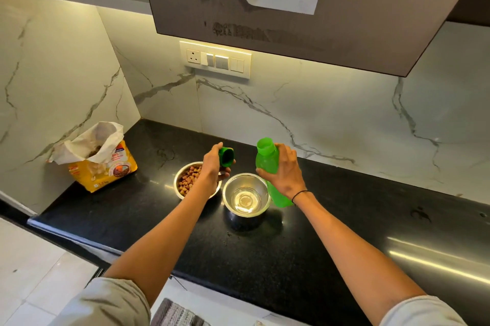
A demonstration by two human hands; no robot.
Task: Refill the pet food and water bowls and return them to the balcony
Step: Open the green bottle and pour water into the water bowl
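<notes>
Two steel bowls stand side by side on the black counter [318, 246]. The left bowl [183, 180] holds brown kibble. The right bowl [245, 199] holds clear water. My right hand [285, 170] grips a green plastic bottle [266, 157] around its middle, upright and slightly tilted, just right of the water bowl, with its mouth uncapped. My left hand [213, 165] hovers over the kibble bowl and holds the dark green cap [226, 156], its hollow side facing the bottle.
An opened yellow pet food bag [102, 164] stands at the counter's left end against the marble wall. A switch panel [215, 59] is on the backsplash. An overhead cabinet [291, 28] with a taped paper note hangs above. The counter's front edge runs diagonally at lower left.
</notes>
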